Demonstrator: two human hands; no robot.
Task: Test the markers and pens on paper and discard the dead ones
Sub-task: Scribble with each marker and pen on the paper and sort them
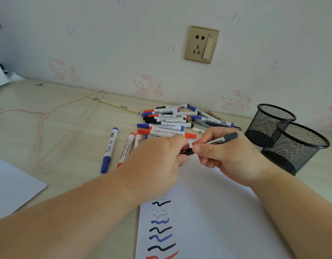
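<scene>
A black marker (220,140) is held by the right hand (225,156); its cap (187,152) is pinched by the left hand (157,165) above the paper (208,212).

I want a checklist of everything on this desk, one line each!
Surface: pale wooden desk.
Job's things: black marker held in both hands; marker pile by the wall; blue marker lying apart; test paper with black, blue and red squiggles; two mesh pen cups.
Clutter: pencil; second sheet.
Hands: left hand grips the marker's cap end; right hand grips its barrel.
Cables: pink cord, loose.
Surroundings: cartoon wallpaper; wall socket.
</scene>
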